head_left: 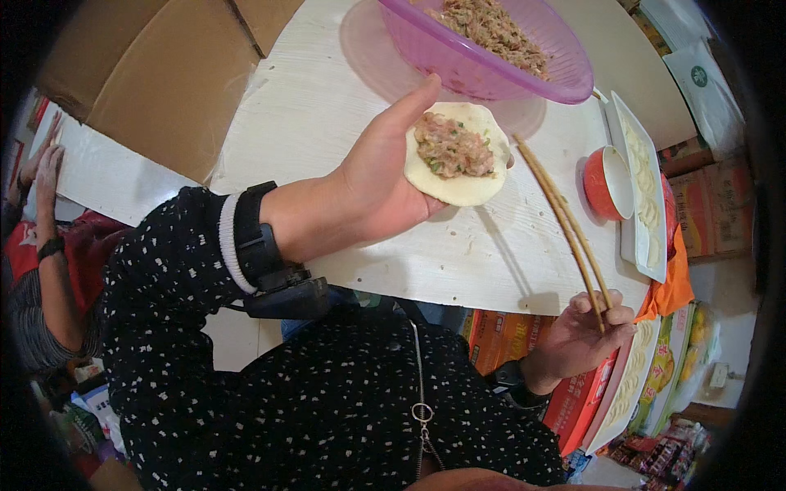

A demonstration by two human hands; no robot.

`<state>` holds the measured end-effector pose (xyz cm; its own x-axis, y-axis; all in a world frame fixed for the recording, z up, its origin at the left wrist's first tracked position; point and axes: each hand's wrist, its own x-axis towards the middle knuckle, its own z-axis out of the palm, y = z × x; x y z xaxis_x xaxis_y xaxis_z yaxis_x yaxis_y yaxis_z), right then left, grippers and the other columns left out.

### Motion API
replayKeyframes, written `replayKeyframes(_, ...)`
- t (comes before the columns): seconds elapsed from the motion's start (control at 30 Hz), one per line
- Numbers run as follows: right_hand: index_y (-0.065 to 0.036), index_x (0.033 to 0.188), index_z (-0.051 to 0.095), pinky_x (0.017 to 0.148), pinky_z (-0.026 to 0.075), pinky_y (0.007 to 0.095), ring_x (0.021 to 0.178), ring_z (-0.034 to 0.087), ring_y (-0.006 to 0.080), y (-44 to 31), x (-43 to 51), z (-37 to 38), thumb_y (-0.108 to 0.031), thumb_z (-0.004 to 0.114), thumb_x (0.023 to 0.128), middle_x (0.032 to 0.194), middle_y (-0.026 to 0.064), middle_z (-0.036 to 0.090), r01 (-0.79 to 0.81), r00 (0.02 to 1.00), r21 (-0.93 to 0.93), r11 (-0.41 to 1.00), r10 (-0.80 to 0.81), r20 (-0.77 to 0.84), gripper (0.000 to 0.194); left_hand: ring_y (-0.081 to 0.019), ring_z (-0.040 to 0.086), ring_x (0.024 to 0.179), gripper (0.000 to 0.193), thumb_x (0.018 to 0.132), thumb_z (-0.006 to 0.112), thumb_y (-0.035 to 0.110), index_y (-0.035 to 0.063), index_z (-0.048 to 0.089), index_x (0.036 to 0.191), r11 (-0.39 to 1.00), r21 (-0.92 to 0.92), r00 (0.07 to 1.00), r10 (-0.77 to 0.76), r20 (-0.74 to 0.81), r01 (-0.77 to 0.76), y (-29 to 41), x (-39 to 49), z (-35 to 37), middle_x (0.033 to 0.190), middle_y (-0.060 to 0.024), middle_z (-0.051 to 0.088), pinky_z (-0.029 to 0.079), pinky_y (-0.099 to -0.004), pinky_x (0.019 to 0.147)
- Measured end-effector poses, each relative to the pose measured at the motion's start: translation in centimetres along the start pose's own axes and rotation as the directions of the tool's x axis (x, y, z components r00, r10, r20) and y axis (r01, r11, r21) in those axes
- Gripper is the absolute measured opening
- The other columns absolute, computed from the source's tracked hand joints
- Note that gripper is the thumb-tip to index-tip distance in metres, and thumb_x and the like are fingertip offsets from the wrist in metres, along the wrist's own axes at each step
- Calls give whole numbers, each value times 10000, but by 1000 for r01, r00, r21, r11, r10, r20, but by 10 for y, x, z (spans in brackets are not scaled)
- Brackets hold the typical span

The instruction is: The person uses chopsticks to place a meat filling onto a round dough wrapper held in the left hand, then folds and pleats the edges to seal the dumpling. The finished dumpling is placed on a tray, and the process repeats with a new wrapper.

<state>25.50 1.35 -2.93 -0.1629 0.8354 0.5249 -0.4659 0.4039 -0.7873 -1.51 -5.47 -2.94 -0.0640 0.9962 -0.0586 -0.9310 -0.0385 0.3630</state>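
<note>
My left hand [374, 159] is held palm up over the white table, with a round dough wrapper [430, 178] lying flat on the palm and fingers. A mound of minced meat filling [454, 147] with green bits rests on the wrapper, which is unfolded. Near the table's front edge at the right, my right hand [583, 344] grips a pair of wooden chopsticks [562, 212], their tips pointing up and left towards the wrapper. Beyond my left hand stands a purple plastic bowl [485, 67] holding more meat filling [497, 34].
A small red bowl [602, 184] stands at the right beside a white tray [629, 239] of dumplings. Lower right, another tray [592, 443] holds dumplings by a red box [577, 399]. Cardboard [172, 80] lies upper left. A co-worker's hands [46, 172] show at the far left.
</note>
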Motion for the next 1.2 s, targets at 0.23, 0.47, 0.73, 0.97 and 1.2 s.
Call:
replayKeyframes(0.23,-78,863,459,576,514,257,644,551,170,6,-11,0,-361,333,1060,798,84,498,-177,984,88,980,176,21,367,-346,400,1358,714,1010,237,561,15,273,1468,992,129,996,-29,82,19,1,-3,7,1436,-253,391,330,-484,1144)
replayKeyframes(0.47,-107,877,452,583,488,246,653,544,151,2,-7,-13,-404,293,1063,793,63,477,-110,990,121,987,98,97,384,-353,396,1361,744,998,225,592,18,282,1468,987,85,983,-144,116,135,-3,2,0,1446,-253,375,340,-499,1140)
replayKeyframes(0.73,-83,876,477,647,521,339,683,579,213,8,10,6,-361,291,1066,853,99,510,-211,972,86,974,199,122,385,-336,392,1366,788,983,209,633,15,301,1462,973,124,967,-211,142,194,-8,0,3,1446,-229,383,351,-473,1142)
replayKeyframes(0.97,-83,891,481,634,557,317,691,592,196,-3,3,-4,-373,289,1064,842,98,511,-41,994,79,996,33,104,389,-334,372,1378,828,972,196,649,-7,258,1472,969,183,981,-181,73,165,-9,0,6,1452,-251,361,321,-457,1164)
replayKeyframes(1.2,-66,920,500,696,576,353,740,619,211,7,-15,-6,-347,317,1060,869,114,532,-20,973,-21,1000,24,231,363,-341,318,1407,854,968,171,656,-12,180,1499,982,102,983,-168,68,161,-9,-3,8,1483,-269,309,278,-461,1180)
